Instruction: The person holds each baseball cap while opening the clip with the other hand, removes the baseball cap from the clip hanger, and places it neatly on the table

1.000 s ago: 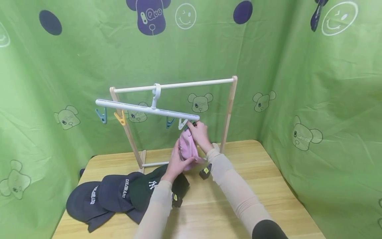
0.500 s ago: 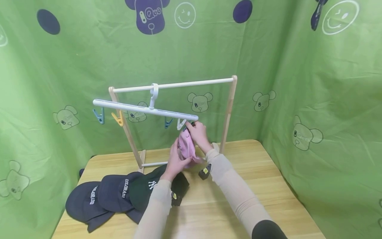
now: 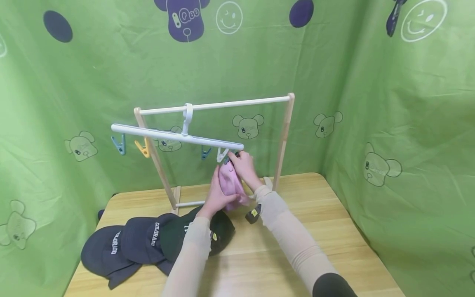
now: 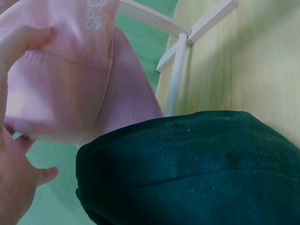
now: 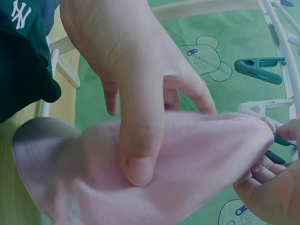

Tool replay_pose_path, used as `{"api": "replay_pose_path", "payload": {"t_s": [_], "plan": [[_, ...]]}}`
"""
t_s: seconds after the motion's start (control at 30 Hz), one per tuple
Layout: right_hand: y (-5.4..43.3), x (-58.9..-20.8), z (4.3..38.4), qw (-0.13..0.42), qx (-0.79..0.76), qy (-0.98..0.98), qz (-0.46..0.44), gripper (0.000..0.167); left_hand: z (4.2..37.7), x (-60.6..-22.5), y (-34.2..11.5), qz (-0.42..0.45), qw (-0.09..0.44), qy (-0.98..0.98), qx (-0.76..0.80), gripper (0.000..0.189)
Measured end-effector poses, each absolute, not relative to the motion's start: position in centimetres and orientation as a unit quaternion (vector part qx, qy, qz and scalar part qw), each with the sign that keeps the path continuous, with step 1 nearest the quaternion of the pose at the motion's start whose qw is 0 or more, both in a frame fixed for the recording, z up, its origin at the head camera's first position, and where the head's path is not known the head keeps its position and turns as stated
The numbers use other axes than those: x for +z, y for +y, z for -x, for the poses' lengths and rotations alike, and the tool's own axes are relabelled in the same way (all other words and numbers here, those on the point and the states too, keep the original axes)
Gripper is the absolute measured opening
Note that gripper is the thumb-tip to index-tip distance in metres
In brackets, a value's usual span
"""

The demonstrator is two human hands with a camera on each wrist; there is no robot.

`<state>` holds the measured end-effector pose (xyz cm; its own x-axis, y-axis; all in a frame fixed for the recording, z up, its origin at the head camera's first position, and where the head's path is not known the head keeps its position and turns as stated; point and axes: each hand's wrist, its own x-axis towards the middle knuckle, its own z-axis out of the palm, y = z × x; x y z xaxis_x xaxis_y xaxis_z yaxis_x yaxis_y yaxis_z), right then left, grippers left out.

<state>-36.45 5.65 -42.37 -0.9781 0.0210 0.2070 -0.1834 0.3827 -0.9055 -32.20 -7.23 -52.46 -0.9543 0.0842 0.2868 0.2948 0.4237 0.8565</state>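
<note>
A pink baseball cap (image 3: 229, 181) hangs in both hands below the right end of the white clip hanger (image 3: 163, 133). My left hand (image 3: 216, 196) holds the cap's side, its thumb (image 5: 140, 168) pressed on the fabric in the right wrist view. Up at the cap's edge, my right hand (image 3: 245, 167) pinches a dark green clip (image 5: 276, 157), partly hidden by the fingers. White lettering (image 4: 93, 16) shows on the cap in the left wrist view. Close to the cap is a white clip (image 3: 222, 154) on the hanger.
The hanger hooks over a wooden rack's top rail (image 3: 237, 103). Blue (image 3: 119, 145) and yellow (image 3: 143, 147) clips hang at its left. A dark green cap (image 3: 178, 231) and navy caps (image 3: 107, 247) overlap on the table (image 3: 297, 247). Green curtain surrounds the table.
The hanger has shifted a little left along the rail, and its clips with it. Both hands and the pink cap have moved slightly left too. The caps on the table stay put.
</note>
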Motion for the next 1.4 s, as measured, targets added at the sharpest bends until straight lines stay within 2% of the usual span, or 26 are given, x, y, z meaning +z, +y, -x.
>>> {"api": "replay_pose_path", "payload": {"t_s": [0.43,1.07,1.4], "plan": [[5.8,-42.3,36.4,0.087,0.559,-0.823,-0.050,0.036,32.1,-52.4,-6.9,0.088,0.151,-0.831,-0.528,0.097],[6.0,-42.6,36.2,0.111,0.538,-0.832,-0.072,0.031,32.2,-52.1,-6.2,0.034,0.263,-0.846,-0.463,0.065],[6.3,-43.0,36.5,0.109,0.531,-0.837,-0.075,0.034,32.3,-52.1,-6.5,0.018,0.308,-0.823,-0.478,0.057]]}}
